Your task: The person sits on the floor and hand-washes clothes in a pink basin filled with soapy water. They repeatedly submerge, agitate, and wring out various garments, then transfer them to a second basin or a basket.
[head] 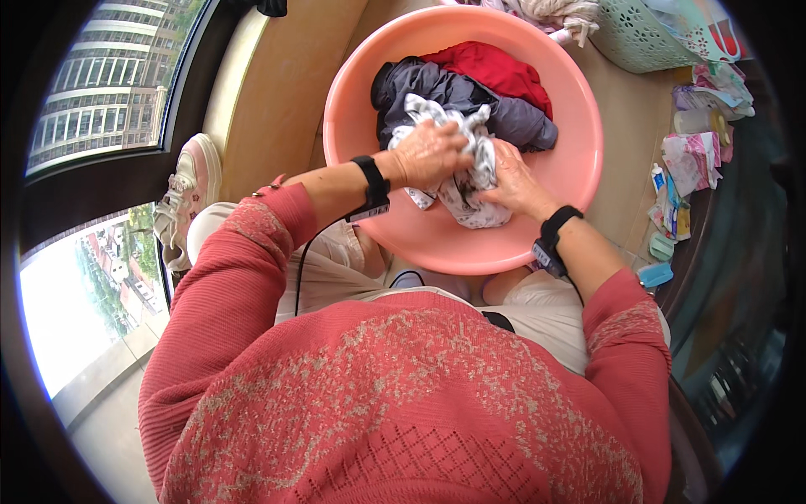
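Note:
A white patterned garment (pixel 478 205) lies bunched up in a pink plastic basin (pixel 403 233). My left hand (pixel 429 152) presses on the bunched cloth from the left, its fingers curled over it. Gripping the right side of the same garment, my right hand (pixel 517 179) has its fingers partly hidden in the folds. Behind the cloth a dark grey garment (pixel 434 82) is heaped, and a red garment (pixel 497 69) lies at the basin's far side. Each of my wrists wears a black strap with a small device on it.
Past the basin's far rim are some light-coloured cloths (pixel 554 14) and a pale green perforated plastic basket (pixel 642 38). Along the right side lie several packets (pixel 689 160), a jar (pixel 699 121) and a blue item (pixel 655 274). A white-and-pink sneaker (pixel 198 176) stands by the window at left.

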{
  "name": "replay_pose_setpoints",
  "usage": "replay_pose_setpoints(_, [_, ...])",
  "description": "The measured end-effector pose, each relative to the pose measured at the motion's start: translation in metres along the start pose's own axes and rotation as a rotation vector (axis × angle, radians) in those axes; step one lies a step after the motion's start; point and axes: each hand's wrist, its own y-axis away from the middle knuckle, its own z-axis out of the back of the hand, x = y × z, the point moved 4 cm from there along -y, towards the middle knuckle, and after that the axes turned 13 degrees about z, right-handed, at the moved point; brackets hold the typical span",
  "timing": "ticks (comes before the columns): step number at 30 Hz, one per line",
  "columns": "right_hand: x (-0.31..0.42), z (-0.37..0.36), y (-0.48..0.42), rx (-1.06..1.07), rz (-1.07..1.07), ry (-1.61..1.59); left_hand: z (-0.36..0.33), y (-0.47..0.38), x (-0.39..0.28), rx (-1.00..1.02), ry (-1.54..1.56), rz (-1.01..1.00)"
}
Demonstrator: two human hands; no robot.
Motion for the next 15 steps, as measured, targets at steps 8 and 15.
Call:
replay_pose_setpoints(8, [0.022,0.012,-0.017,0.187,0.053,0.246,-0.029,0.024,-0.006,0.721,0.41,0.361])
replay_pose_setpoints(15, [0.026,-0.032,-0.003,0.8,0.046,0.201,-0.062,0.047,0.018,0.947,0.409,0.928])
